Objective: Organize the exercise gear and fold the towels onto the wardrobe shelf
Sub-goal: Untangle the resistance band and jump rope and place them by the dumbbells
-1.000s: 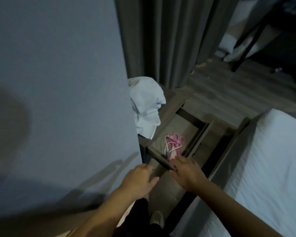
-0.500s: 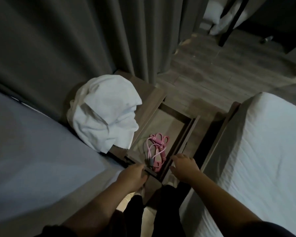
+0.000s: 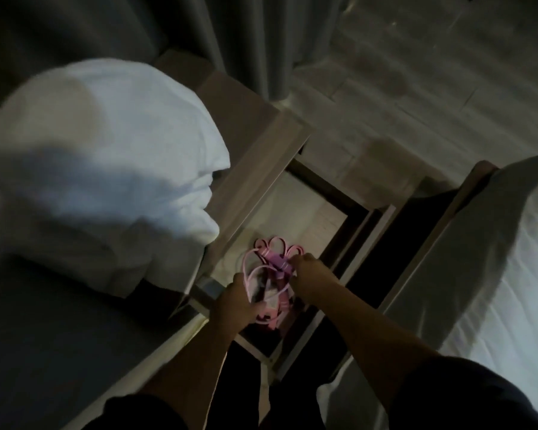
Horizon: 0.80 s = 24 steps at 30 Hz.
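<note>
Left hand and right hand gripping pink jump rope in drawer, white towel on nightstand, curtain, wooden floor

In the open drawer, the left hand grips the loops of a pink jump rope and the right hand pinches it. A crumpled white towel lies on the tabletop.

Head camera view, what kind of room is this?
Probably a bedroom: a white bed on the right, a nightstand with an open drawer beside it, and curtains behind.
</note>
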Each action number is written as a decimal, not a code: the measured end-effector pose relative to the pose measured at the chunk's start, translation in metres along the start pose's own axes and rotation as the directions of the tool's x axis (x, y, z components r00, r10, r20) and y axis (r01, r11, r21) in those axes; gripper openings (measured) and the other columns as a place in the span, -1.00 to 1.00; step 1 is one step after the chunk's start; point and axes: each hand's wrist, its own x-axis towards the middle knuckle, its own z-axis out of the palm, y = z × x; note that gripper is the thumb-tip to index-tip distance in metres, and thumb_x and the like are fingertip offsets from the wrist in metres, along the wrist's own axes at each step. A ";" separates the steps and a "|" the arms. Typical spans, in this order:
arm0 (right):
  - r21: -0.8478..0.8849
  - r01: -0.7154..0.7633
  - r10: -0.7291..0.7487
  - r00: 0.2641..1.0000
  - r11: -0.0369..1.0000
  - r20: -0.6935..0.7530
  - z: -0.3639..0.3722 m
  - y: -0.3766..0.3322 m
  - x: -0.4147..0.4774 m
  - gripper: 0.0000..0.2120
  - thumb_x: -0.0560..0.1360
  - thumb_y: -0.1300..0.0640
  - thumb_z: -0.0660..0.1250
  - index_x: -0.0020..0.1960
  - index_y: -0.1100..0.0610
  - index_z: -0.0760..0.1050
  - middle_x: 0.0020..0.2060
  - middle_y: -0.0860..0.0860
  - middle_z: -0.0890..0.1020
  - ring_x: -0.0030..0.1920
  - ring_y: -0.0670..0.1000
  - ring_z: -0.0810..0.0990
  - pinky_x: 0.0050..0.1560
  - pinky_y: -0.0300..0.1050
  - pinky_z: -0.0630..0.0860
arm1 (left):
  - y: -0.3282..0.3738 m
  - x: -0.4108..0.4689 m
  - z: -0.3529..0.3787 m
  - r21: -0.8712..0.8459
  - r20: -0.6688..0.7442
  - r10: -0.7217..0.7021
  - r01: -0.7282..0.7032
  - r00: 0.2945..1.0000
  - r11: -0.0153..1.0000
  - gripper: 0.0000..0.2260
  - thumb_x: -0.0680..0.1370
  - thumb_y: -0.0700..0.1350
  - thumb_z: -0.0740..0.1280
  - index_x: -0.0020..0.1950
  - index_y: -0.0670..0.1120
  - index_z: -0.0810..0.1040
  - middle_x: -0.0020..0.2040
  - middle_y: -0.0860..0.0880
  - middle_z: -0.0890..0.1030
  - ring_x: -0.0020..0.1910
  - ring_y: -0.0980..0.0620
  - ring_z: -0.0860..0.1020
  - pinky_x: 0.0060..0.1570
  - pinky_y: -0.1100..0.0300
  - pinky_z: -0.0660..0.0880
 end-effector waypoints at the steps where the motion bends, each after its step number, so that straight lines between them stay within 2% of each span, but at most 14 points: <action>1: 0.036 -0.013 0.013 1.000 0.999 0.003 0.004 0.002 0.010 -0.58 0.59 0.03 0.24 0.41 0.13 0.32 0.24 0.16 0.46 0.20 0.14 0.50 0.21 0.06 0.51 | 0.001 0.011 0.005 -0.012 0.014 -0.029 0.029 0.999 0.999 -0.34 0.42 0.02 0.52 0.38 -0.07 0.26 0.18 -0.10 0.56 0.13 -0.09 0.55 0.07 0.08 0.51; 3: 0.089 -0.032 0.031 0.999 0.995 0.015 0.013 0.008 0.027 -0.56 0.59 0.03 0.24 0.43 0.12 0.30 0.26 0.16 0.45 0.21 0.15 0.49 0.22 0.06 0.50 | 0.000 0.026 0.019 -0.035 0.039 -0.079 0.081 0.996 0.996 -0.24 0.39 -0.03 0.55 0.44 -0.09 0.19 0.23 -0.12 0.54 0.18 -0.10 0.53 0.06 0.09 0.50; 5: 0.123 -0.052 0.048 0.998 0.991 0.035 0.021 0.014 0.038 -0.55 0.60 0.06 0.23 0.45 0.12 0.28 0.28 0.17 0.43 0.24 0.16 0.48 0.25 0.07 0.48 | -0.003 0.034 0.032 -0.001 0.054 -0.109 0.109 0.993 0.994 -0.21 0.40 -0.06 0.55 0.46 -0.13 0.15 0.26 -0.15 0.53 0.21 -0.12 0.53 0.09 0.07 0.51; 7: 0.160 -0.077 0.070 0.996 0.984 0.052 0.029 0.019 0.044 -0.60 0.61 0.07 0.20 0.41 0.14 0.31 0.25 0.19 0.45 0.21 0.18 0.50 0.25 0.08 0.48 | -0.008 0.038 0.043 0.003 0.036 -0.146 0.146 0.989 0.989 -0.31 0.44 -0.12 0.52 0.43 -0.15 0.19 0.24 -0.18 0.53 0.21 -0.13 0.54 0.09 0.08 0.54; 9: 0.201 -0.093 0.082 0.995 0.975 0.063 0.033 0.022 0.046 -0.64 0.61 0.06 0.20 0.37 0.17 0.35 0.22 0.19 0.47 0.17 0.18 0.52 0.22 0.05 0.50 | -0.014 0.038 0.048 -0.051 0.025 -0.172 0.173 0.985 0.984 -0.48 0.50 -0.18 0.45 0.37 -0.17 0.29 0.20 -0.18 0.57 0.15 -0.11 0.59 0.01 0.14 0.58; 11: 0.253 -0.103 0.093 0.994 0.962 0.051 0.033 0.022 0.046 -0.65 0.60 0.09 0.21 0.34 0.19 0.36 0.21 0.21 0.49 0.15 0.20 0.53 0.19 0.01 0.50 | -0.018 0.035 0.045 -0.086 -0.010 -0.147 0.145 0.989 0.986 -0.67 0.56 -0.15 0.38 0.28 -0.18 0.42 0.12 -0.16 0.61 0.05 -0.06 0.62 -0.15 0.24 0.53; 14: 0.305 -0.133 0.133 0.991 0.943 0.021 0.030 0.022 0.043 -0.65 0.62 0.15 0.17 0.35 0.26 0.32 0.19 0.25 0.53 0.11 0.21 0.56 0.10 -0.02 0.52 | -0.019 0.026 0.027 -0.121 -0.152 -0.083 0.065 0.985 0.990 -0.85 0.61 -0.13 0.29 0.14 -0.15 0.47 -0.05 -0.08 0.61 -0.12 0.03 0.59 -0.20 0.26 0.50; 17: 0.380 -0.204 0.211 0.977 0.902 0.023 0.023 0.014 0.033 -0.59 0.64 0.12 0.15 0.41 0.30 0.26 0.23 0.26 0.50 0.07 0.18 0.56 0.02 -0.05 0.51 | -0.017 0.015 0.002 -0.190 -0.258 -0.130 0.082 0.957 0.978 -0.87 0.65 -0.09 0.21 0.10 -0.11 0.48 -0.18 0.04 0.52 -0.22 0.14 0.51 -0.34 0.33 0.35; 19: 0.404 -0.222 0.224 0.974 0.888 0.042 0.024 0.008 0.027 -0.58 0.64 0.11 0.18 0.41 0.31 0.27 0.24 0.25 0.48 0.06 0.15 0.56 0.03 -0.06 0.52 | -0.021 0.012 -0.008 -0.136 -0.271 -0.170 0.137 0.948 0.981 -0.80 0.66 -0.05 0.17 0.10 -0.13 0.51 -0.19 0.02 0.51 -0.14 0.00 0.55 -0.30 0.27 0.35; 21: 0.421 -0.214 0.210 0.976 0.881 0.056 0.031 0.000 0.026 -0.72 0.63 0.11 0.22 0.27 0.24 0.42 0.13 0.19 0.53 -0.03 0.09 0.58 0.02 -0.05 0.56 | -0.024 0.010 -0.013 -0.053 -0.235 -0.187 0.180 0.954 0.982 -0.72 0.66 -0.04 0.16 0.19 -0.19 0.54 0.00 -0.14 0.60 0.05 -0.16 0.56 -0.05 0.08 0.46; 22: 0.436 -0.220 0.212 0.975 0.873 0.067 0.036 -0.003 0.028 -0.87 0.61 0.09 0.26 0.08 0.13 0.48 0.04 0.14 0.55 -0.11 0.03 0.56 -0.02 -0.08 0.55 | -0.027 0.013 -0.013 -0.027 -0.215 -0.185 0.183 0.959 0.983 -0.70 0.66 -0.05 0.17 0.21 -0.22 0.54 0.10 -0.20 0.60 0.13 -0.20 0.55 0.07 0.03 0.44; 23: 0.479 -0.245 0.242 0.968 0.843 0.070 0.042 -0.007 0.031 -0.87 0.59 0.07 0.30 -0.12 0.05 0.44 0.00 0.12 0.57 -0.15 0.01 0.55 -0.05 -0.11 0.54 | -0.028 0.014 -0.012 -0.011 -0.209 -0.216 0.219 0.954 0.976 -0.70 0.66 -0.06 0.17 0.22 -0.23 0.54 0.15 -0.22 0.60 0.16 -0.21 0.55 0.11 0.03 0.44; 24: 0.496 -0.250 0.266 0.963 0.831 0.041 0.050 -0.009 0.035 -0.76 0.57 0.05 0.34 -0.22 0.03 0.36 -0.02 0.12 0.58 -0.13 0.03 0.57 -0.07 -0.15 0.52 | -0.032 0.016 -0.008 0.024 -0.197 -0.218 0.227 0.956 0.974 -0.71 0.66 -0.07 0.16 0.21 -0.22 0.54 0.14 -0.21 0.60 0.16 -0.20 0.56 0.08 0.06 0.45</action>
